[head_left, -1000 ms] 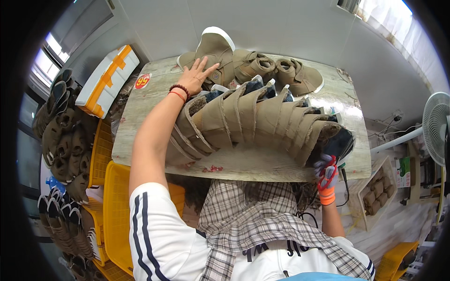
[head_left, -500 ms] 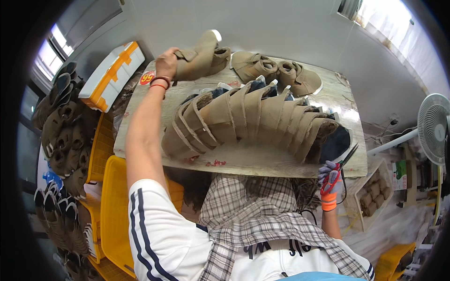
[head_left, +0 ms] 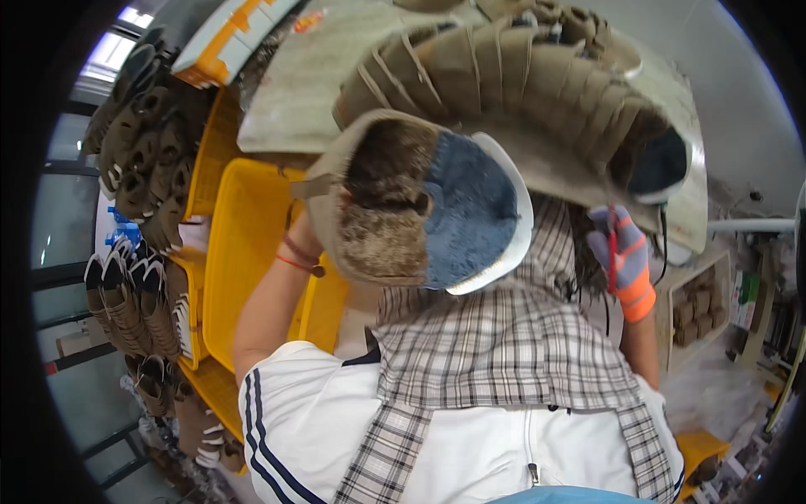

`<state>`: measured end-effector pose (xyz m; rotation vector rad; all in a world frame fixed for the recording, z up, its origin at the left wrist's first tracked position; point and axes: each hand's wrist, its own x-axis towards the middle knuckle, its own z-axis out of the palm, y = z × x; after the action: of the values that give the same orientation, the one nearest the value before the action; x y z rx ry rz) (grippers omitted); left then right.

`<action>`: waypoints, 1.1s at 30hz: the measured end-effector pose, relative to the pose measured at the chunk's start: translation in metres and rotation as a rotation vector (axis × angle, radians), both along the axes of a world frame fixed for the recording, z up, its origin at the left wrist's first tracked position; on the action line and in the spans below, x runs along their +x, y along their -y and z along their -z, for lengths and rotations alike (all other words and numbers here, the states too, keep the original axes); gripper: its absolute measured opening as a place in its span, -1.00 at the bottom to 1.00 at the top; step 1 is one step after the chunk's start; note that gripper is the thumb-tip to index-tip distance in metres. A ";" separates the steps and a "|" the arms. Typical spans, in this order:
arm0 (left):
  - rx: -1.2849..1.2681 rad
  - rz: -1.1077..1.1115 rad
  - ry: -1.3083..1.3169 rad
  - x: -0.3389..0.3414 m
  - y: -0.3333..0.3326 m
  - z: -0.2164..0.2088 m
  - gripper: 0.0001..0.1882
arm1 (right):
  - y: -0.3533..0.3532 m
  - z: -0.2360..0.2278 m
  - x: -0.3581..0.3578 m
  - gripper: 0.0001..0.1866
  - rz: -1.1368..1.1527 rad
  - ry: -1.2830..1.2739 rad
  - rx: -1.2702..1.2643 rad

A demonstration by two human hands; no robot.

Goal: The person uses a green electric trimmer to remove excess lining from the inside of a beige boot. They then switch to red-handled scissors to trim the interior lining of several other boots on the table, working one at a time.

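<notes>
My left hand (head_left: 305, 228) holds up a tan shoe upper (head_left: 369, 244) close before me. Its open inside faces me, with brown fur lining on one side, blue lining on the other and a white edge. The fingers are mostly hidden behind it. My right hand (head_left: 631, 259), in a grey and orange glove, is closed around red-handled scissors (head_left: 614, 244), held upright beside the table's front edge. A curved row of nested tan shoe uppers (head_left: 504, 76) lies on the table (head_left: 285, 118) beyond both hands.
Yellow plastic crates (head_left: 243, 252) stand at my left, with a white box (head_left: 227, 42) taped in orange above. Heaps of tan shoes (head_left: 134, 176) fill the far left. At the right are a pale crate (head_left: 701, 307) of small brown pieces and a white pole (head_left: 747, 226).
My left hand has brought a shoe upper from the table's far left toward me and turned its inside to face me. The scissors in my right hand have turned more upright.
</notes>
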<state>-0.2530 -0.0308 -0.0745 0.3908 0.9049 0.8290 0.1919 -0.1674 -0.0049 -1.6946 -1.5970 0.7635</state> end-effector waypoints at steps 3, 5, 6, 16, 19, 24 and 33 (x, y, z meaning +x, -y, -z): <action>-0.217 0.173 -0.020 0.025 0.046 0.056 -0.64 | -0.007 -0.015 -0.045 -0.67 -0.198 0.377 0.057; -0.277 0.221 -0.049 0.026 0.059 0.079 -0.65 | -0.018 0.005 -0.064 -0.70 -0.309 0.418 0.123; -0.300 0.223 -0.062 0.024 0.064 0.087 -0.65 | -0.021 0.019 -0.071 -0.71 -0.350 0.443 0.112; -0.442 0.191 0.233 -0.040 0.073 0.116 -0.63 | -0.029 0.066 -0.103 -0.70 -0.577 0.593 -0.040; -0.352 0.316 0.327 -0.043 0.070 0.108 -0.67 | -0.027 0.069 -0.104 -0.70 -0.585 0.613 -0.057; -0.323 0.366 0.162 -0.027 0.077 0.085 -0.83 | -0.027 0.071 -0.103 -0.68 -0.603 0.573 -0.047; -0.136 0.286 -0.192 -0.041 0.101 0.128 -0.68 | -0.029 0.062 -0.097 -0.75 -0.609 0.537 0.024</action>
<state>-0.2938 -0.1317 -0.2025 0.4732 1.0483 0.4705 0.0948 -0.1380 -0.0670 -1.4690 -2.5478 0.5789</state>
